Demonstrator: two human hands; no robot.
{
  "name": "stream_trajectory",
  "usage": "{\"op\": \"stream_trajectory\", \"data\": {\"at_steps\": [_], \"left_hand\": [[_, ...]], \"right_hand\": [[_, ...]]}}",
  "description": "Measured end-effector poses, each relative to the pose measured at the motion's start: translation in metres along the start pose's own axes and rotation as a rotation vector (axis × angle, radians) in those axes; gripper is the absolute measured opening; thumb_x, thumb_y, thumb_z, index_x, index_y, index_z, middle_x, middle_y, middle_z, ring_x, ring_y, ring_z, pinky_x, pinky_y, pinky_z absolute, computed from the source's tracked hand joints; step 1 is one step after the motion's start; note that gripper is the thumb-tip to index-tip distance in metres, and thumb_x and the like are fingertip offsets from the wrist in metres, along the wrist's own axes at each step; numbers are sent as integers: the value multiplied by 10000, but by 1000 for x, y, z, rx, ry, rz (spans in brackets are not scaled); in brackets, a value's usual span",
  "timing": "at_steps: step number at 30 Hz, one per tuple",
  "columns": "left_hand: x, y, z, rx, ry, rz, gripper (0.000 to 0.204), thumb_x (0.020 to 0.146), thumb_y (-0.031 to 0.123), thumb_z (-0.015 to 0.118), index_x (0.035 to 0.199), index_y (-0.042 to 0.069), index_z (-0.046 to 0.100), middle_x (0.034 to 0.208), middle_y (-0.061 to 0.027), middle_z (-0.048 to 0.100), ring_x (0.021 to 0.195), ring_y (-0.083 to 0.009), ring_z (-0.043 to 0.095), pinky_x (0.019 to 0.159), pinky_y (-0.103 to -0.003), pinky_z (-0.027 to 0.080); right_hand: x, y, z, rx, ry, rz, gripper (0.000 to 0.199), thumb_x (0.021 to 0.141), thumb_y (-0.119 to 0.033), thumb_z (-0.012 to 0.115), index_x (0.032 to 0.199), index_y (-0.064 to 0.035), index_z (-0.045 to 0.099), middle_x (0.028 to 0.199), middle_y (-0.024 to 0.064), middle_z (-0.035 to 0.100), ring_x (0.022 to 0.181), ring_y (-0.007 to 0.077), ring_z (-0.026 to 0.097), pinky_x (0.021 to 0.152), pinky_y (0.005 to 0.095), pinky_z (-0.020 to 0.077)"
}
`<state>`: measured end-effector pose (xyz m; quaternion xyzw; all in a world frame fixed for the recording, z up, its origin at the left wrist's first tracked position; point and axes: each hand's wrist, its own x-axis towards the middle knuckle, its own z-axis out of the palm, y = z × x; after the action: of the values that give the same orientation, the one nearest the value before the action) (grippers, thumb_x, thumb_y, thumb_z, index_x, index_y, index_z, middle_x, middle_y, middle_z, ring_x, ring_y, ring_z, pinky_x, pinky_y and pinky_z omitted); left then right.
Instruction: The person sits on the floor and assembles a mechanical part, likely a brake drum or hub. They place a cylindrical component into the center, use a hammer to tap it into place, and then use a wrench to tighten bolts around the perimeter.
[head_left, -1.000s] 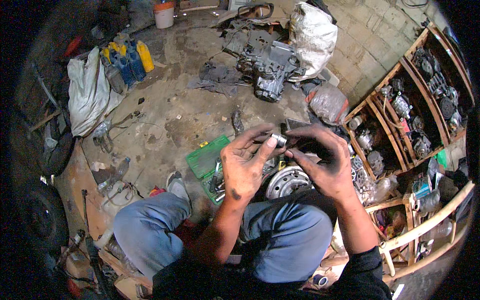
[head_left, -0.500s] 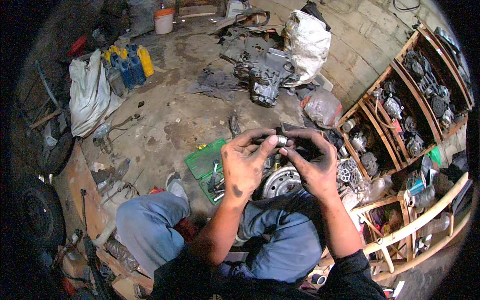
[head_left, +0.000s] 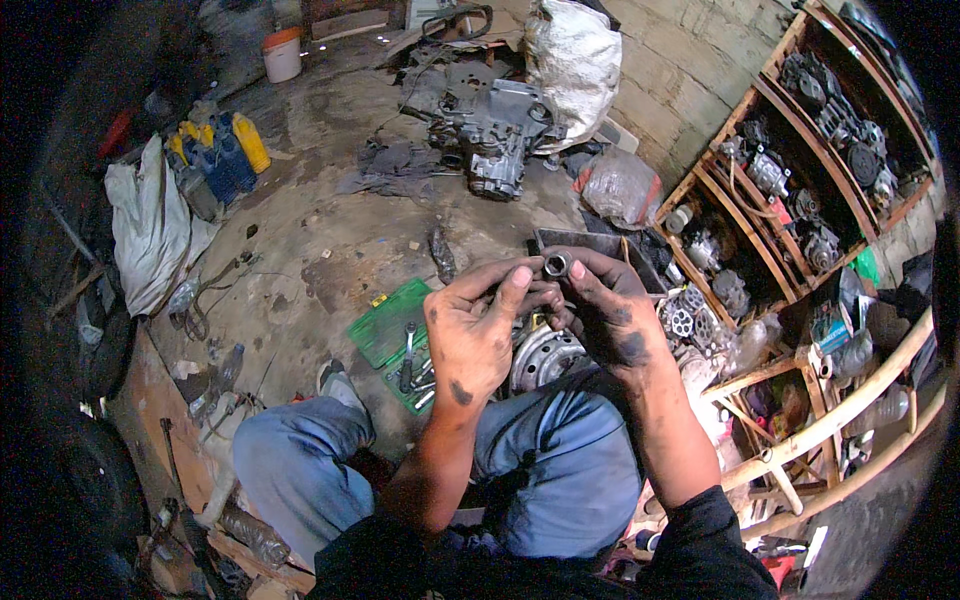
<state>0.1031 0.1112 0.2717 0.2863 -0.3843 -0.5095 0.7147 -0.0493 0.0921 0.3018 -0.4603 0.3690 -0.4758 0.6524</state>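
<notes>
A small round metal socket (head_left: 557, 264), its dark open end facing up toward me, is held in front of my knees. My right hand (head_left: 612, 315) pinches it between thumb and fingers. Fingers of my left hand (head_left: 475, 325) close in on the socket's left side, with the thumb raised beside it; where its fingertips touch is partly hidden. Both hands are smeared with dark grease. Below and left of them lies an open green tool case (head_left: 385, 325) with a ratchet (head_left: 408, 358) and several metal pieces. Under the hands is a round metal wheel (head_left: 545, 362).
A gearbox-like metal unit (head_left: 497, 150) sits on the floor ahead, by a white sack (head_left: 570, 65). Wooden shelves (head_left: 765, 225) of machine parts stand at right, above a wooden frame (head_left: 850, 425). Jugs (head_left: 215, 155) and another sack (head_left: 155, 225) are at left.
The socket has turned from sideways so its open end faces me. My right hand has rotated with it and shifted slightly left. The whole view has swung a little to the right.
</notes>
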Motion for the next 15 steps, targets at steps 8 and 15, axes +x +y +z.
{"op": "stream_trajectory", "data": {"at_steps": [8, 15], "left_hand": [[7, -23, 20, 70, -57, -67, 255, 941, 91, 644, 1102, -107, 662, 996, -159, 705, 867, -196, 697, 788, -296, 588], [8, -44, 29, 67, -52, -170, 283, 923, 152, 679, 1080, -83, 682, 981, -131, 712, 865, -178, 681, 788, -283, 562]], "right_hand": [[-5, -5, -19, -701, 282, -476, 243, 859, -134, 722, 1046, 15, 680, 962, 96, 708, 854, 161, 665, 786, 285, 520], [-3, 4, -40, -1033, 264, -972, 324, 728, -26, 782, 1033, -12, 673, 932, 140, 680, 831, 289, 669, 731, 347, 536]]}}
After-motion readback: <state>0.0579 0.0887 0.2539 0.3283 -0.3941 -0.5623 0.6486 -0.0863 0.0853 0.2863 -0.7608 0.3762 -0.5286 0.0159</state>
